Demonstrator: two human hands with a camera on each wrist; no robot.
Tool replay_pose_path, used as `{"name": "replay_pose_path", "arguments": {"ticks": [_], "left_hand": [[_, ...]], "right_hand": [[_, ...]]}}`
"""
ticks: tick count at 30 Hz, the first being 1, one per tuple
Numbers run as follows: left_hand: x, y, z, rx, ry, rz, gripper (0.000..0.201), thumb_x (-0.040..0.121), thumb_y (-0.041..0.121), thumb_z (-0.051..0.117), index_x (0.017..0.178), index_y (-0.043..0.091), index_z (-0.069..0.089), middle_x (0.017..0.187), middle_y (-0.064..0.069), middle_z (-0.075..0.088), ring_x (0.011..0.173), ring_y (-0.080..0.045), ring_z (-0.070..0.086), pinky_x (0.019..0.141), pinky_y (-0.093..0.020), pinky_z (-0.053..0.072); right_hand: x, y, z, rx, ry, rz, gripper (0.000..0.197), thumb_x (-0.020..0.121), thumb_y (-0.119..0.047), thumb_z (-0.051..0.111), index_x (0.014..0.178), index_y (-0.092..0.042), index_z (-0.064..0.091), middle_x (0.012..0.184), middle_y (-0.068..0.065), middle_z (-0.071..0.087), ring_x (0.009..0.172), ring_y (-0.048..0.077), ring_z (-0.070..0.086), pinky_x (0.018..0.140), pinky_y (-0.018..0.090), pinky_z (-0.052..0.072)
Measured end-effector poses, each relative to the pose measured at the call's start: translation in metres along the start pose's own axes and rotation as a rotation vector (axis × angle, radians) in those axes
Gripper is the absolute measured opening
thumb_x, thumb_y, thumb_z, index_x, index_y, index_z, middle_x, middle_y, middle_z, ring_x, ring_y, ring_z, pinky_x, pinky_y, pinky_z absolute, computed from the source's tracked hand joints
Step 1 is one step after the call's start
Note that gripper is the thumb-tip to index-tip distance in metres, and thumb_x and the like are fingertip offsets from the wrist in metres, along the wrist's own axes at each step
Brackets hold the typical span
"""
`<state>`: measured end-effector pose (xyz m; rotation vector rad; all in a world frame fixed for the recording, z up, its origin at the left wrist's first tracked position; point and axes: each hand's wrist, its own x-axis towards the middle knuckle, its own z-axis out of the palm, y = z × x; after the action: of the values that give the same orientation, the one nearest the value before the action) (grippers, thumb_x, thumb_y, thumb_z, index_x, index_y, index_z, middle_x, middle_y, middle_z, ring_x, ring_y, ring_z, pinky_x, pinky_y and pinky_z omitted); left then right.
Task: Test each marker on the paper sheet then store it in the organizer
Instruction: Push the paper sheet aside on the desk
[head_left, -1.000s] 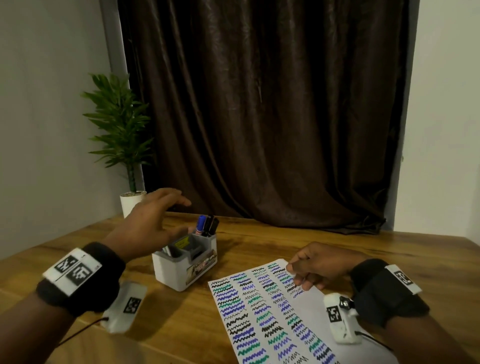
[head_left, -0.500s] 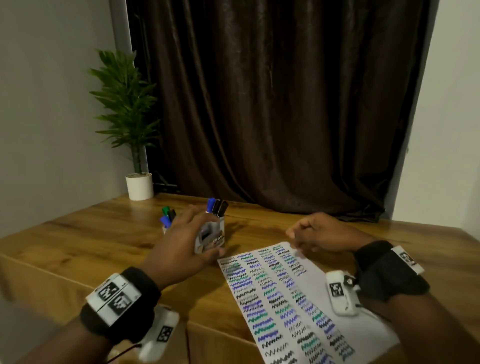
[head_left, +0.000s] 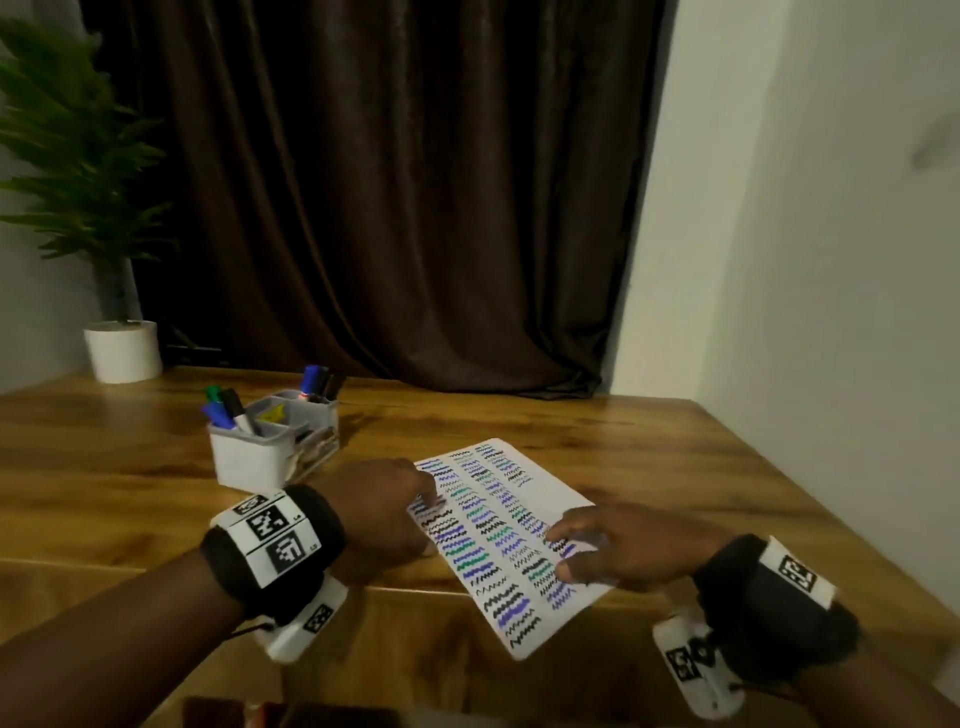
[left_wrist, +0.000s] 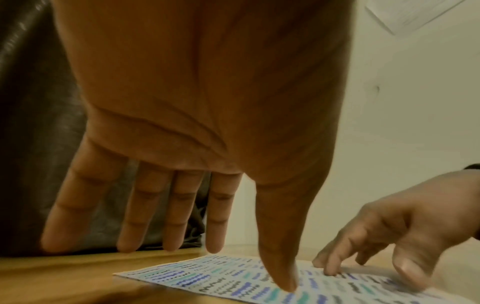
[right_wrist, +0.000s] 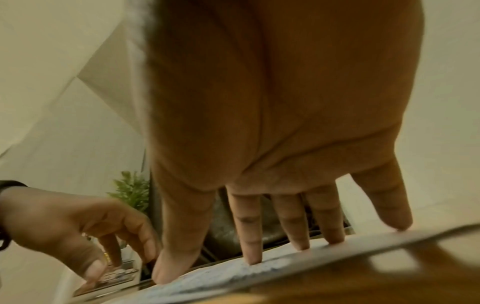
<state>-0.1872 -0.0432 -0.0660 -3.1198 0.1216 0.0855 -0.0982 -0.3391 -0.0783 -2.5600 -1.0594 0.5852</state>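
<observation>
A white paper sheet (head_left: 511, 540) covered in blue, green and black squiggles lies on the wooden table (head_left: 649, 467). My left hand (head_left: 387, 512) rests at its left edge, fingers straight, the thumb touching the sheet (left_wrist: 233, 286). On the sheet's right side my right hand (head_left: 608, 553) presses down with spread fingertips (right_wrist: 250, 259). Neither hand holds a marker. The white organizer (head_left: 270, 447) stands behind the left hand, with several markers (head_left: 228, 410) at its near left corner and more markers (head_left: 319, 382) at the back.
A potted plant (head_left: 122, 351) stands at the table's back left corner. A dark curtain hangs behind the table and a white wall runs along the right. The table's near edge lies just under the sheet's lower corner.
My left hand left the organizer and came down onto the sheet's left edge. The right hand uncurled and moved nearer along the sheet, fingers now spread on it. The head view dropped.
</observation>
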Motion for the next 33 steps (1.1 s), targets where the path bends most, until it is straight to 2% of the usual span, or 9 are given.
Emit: {"name": "replay_pose_path", "arguments": {"ticks": [3,5,12,17,21,25,28,31,33], "left_hand": [[0.030,0.040,-0.010,0.018,-0.025,0.086,0.062,0.079,0.067,0.067,0.130,0.034,0.056,0.135,0.003,0.059,0.119,-0.019,0.057,0.096,-0.034,0.050],[0.051,0.073,-0.016,-0.006,-0.075,0.145,0.064,0.081,0.066,0.068,0.132,0.029,0.056,0.132,0.002,0.060,0.117,-0.020,0.058,0.095,-0.034,0.050],[0.098,0.160,-0.014,-0.070,-0.221,0.200,0.087,0.074,0.071,0.073,0.143,0.022,0.052,0.141,0.000,0.057,0.122,-0.022,0.057,0.101,-0.038,0.049],[0.108,0.179,0.002,-0.060,-0.265,0.203,0.089,0.069,0.066,0.079,0.140,0.020,0.053,0.126,0.000,0.062,0.110,-0.020,0.059,0.092,-0.037,0.051],[0.103,0.175,0.001,-0.065,-0.232,0.219,0.090,0.069,0.066,0.079,0.142,0.021,0.051,0.132,0.000,0.060,0.116,-0.021,0.058,0.098,-0.038,0.051],[0.084,0.149,-0.005,-0.229,-0.199,0.269,0.075,0.076,0.063,0.076,0.139,0.026,0.057,0.138,0.005,0.059,0.124,-0.017,0.056,0.105,-0.037,0.048],[0.056,0.106,-0.011,-0.442,-0.030,0.303,0.059,0.081,0.056,0.076,0.132,0.031,0.062,0.133,0.015,0.059,0.125,-0.010,0.055,0.100,-0.029,0.046],[0.022,0.055,-0.022,-0.510,0.313,0.230,0.050,0.080,0.055,0.077,0.126,0.039,0.064,0.124,0.026,0.056,0.120,0.002,0.053,0.093,-0.021,0.043],[-0.003,0.016,-0.030,-0.566,0.536,0.167,0.045,0.078,0.059,0.074,0.118,0.041,0.066,0.124,0.025,0.061,0.117,0.002,0.058,0.098,-0.025,0.048]], "right_hand": [[-0.042,0.029,0.008,-0.044,0.153,0.183,0.069,0.092,-0.063,0.062,0.152,-0.033,0.046,0.154,-0.018,0.044,0.142,0.010,0.043,0.115,0.025,0.032],[-0.068,0.051,0.013,-0.062,0.228,0.291,0.074,0.094,-0.062,0.061,0.157,-0.029,0.040,0.164,-0.008,0.038,0.149,0.015,0.037,0.118,0.027,0.029],[-0.129,0.114,0.020,-0.025,0.370,0.579,0.068,0.099,-0.059,0.053,0.158,-0.028,0.038,0.167,0.002,0.035,0.150,0.022,0.037,0.123,0.040,0.030],[-0.149,0.148,0.017,-0.002,0.382,0.659,0.055,0.107,-0.038,0.048,0.159,-0.021,0.037,0.167,0.005,0.034,0.150,0.024,0.038,0.124,0.036,0.028],[-0.149,0.163,0.011,0.047,0.369,0.679,0.054,0.104,-0.025,0.050,0.156,-0.020,0.040,0.165,0.007,0.038,0.148,0.025,0.040,0.125,0.038,0.029],[-0.140,0.141,-0.003,0.035,0.384,0.599,0.037,0.104,-0.028,0.055,0.139,-0.016,0.058,0.145,0.007,0.060,0.129,0.024,0.058,0.116,0.041,0.043],[-0.114,0.101,-0.024,-0.019,0.400,0.446,0.045,0.103,-0.037,0.057,0.146,-0.023,0.055,0.154,-0.002,0.052,0.140,0.019,0.050,0.119,0.035,0.035],[-0.078,0.040,-0.048,-0.004,0.321,0.251,0.041,0.105,-0.035,0.057,0.145,-0.027,0.058,0.141,-0.014,0.055,0.135,0.009,0.050,0.107,0.024,0.034],[-0.041,-0.001,-0.062,0.039,0.252,0.126,0.039,0.103,-0.034,0.061,0.141,-0.026,0.062,0.139,-0.014,0.060,0.130,0.008,0.055,0.110,0.025,0.038]]}}
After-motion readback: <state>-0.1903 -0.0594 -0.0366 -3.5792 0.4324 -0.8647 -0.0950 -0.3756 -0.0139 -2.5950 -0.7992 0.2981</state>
